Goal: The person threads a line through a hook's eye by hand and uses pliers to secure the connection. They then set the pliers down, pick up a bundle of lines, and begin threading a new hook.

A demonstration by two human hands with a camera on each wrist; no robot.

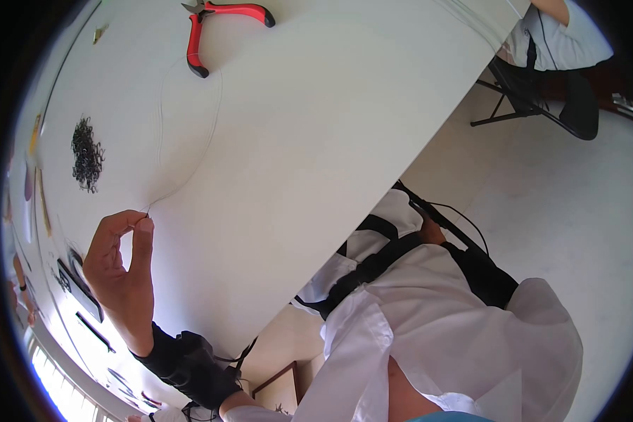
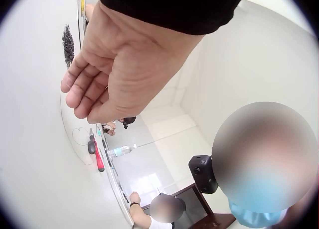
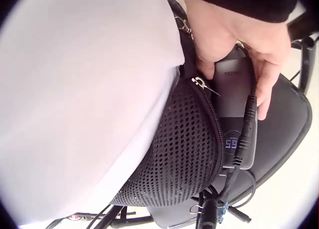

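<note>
My left hand (image 1: 123,264) is raised over the white table (image 1: 281,162), pinching a thin clear line (image 1: 214,119) between thumb and index fingertip. A tiny dark bit shows at the pinch. From there the line loops across the tabletop toward red-handled cutting pliers (image 1: 195,42). Beside the hand lies a pile of small black hook-shaped pieces (image 1: 88,156). Low at my side, my right hand (image 3: 239,39) grips a dark power bank (image 3: 232,97) with a lit display, its fingers along one edge and thumb on the other. A black cable (image 3: 246,124) runs over it.
A black mesh pouch (image 3: 179,139) with an open zipper sits against the power bank, above a dark chair seat (image 3: 286,122). Dark flat items (image 1: 81,288) lie along the table's left side. Another person's arm (image 1: 552,10) and a folding chair (image 1: 577,105) are at top right.
</note>
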